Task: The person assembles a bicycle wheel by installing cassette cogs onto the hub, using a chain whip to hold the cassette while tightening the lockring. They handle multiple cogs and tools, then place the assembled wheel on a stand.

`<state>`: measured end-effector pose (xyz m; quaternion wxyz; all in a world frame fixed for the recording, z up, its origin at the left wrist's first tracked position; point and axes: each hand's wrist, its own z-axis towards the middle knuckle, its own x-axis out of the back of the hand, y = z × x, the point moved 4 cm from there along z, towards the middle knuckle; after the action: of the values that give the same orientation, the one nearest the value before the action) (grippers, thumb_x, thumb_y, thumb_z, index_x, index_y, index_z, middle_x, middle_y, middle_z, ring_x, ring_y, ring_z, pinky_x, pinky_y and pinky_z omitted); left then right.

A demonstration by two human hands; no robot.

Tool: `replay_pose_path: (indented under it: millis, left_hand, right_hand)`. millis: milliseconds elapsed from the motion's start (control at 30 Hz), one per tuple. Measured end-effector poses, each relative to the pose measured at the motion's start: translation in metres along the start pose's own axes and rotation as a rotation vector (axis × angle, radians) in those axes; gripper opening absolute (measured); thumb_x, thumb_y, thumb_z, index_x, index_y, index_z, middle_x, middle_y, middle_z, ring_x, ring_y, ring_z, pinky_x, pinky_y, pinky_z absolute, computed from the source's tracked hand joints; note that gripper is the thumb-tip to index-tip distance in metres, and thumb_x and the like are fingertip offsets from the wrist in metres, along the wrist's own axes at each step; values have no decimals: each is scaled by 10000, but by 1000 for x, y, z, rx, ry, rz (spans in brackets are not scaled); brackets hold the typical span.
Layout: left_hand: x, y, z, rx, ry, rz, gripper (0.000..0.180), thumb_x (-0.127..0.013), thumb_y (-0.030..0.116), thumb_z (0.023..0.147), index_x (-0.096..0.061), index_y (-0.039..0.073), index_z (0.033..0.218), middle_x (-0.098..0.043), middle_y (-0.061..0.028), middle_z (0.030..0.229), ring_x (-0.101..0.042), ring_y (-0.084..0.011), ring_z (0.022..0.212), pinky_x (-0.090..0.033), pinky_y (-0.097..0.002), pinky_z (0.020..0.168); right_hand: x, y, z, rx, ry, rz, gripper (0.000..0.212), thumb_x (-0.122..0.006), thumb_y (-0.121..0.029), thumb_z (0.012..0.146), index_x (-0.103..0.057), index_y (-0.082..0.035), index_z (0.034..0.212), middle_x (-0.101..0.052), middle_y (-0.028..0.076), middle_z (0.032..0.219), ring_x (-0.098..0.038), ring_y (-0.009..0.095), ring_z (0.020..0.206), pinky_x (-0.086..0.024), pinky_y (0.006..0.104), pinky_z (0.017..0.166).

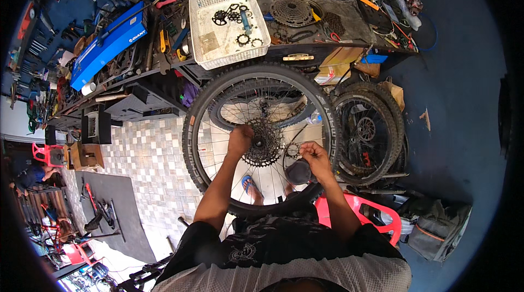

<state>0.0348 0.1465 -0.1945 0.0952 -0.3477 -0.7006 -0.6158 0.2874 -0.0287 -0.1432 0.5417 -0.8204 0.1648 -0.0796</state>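
- Both hands work at the black knobby-tyred bicycle wheel (262, 139), propped upright before the knees.
- Left hand (240, 140) grips the dark steel sprocket cassette (264, 144), steadying it.
- Right hand (314, 158) pinches a small dark part beside the hub.
- White plastic basket (229, 25) of loose sprockets sits on the cluttered counter (327, 46) beyond.

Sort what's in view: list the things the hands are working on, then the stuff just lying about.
In hand:
left hand on the cassette
bicycle wheel held upright
right hand pinching a small sprocket
dark rag under the right hand

Lying about:
white basket of small parts
blue box
loose cassette on the bench
spare wheels
red stool
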Motion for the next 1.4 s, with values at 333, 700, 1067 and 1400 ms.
replay_pose_path:
  millis: [333,700,1067,1400]
  left_hand:
    - [-18,-13,-10,63,-44,46,103,-718,136,870,-770,70,930,-766,-157,876,-761,-297,857,-595,-407,803]
    - [-7,13,-39,-102,-106,141,487,-801,157,811,-651,178,1275,-660,-136,1198,-670,-356,1121,-576,-472,917]
    - [-12,24,-44,-253,-153,382,531,-793,178,793,-630,204,1297,-562,-121,1250,-623,-361,1168,-582,-489,904]
    - [-12,23,-43,-282,-194,398,536,-815,198,798,-650,184,1308,-576,-127,1253,-637,-357,1164,-581,-484,921]
  right_hand:
    - [-12,9,-16,-1,-54,47,130,-671,0,954,-672,-12,1083,-698,9,941,-641,92,896,-501,244,844]
    - [-12,0,-10,10,-30,-15,128,-693,-51,962,-677,-13,1083,-702,4,925,-631,86,850,-505,247,814]
    - [-18,-3,-9,-1,-47,-4,119,-696,-55,963,-678,-19,1075,-690,-5,905,-623,79,847,-497,245,811]
    - [-22,-6,-7,1,-45,-68,97,-690,-58,973,-681,-27,1066,-690,-9,905,-612,72,842,-487,243,793]
